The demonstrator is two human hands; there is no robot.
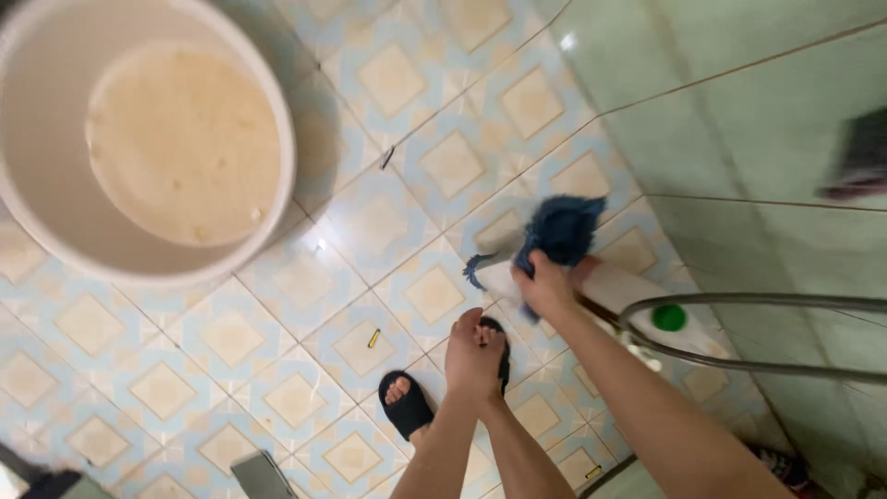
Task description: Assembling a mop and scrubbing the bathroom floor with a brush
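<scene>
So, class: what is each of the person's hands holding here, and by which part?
The right hand grips the blue fringed mop cloth at its lower end, against the white mop head. The left hand holds nothing.

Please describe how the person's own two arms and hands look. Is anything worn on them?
Both forearms are bare, with no sleeves in view. The left hand and the right hand wear no gloves. No watch, bracelet or ring can be seen on either wrist or hand. The arms are slim and enter from the bottom edge.

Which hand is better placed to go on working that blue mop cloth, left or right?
The right hand, most likely. It already grips the blue mop cloth against the white mop head. The left hand hangs empty above the black sandals, away from the cloth.
</scene>
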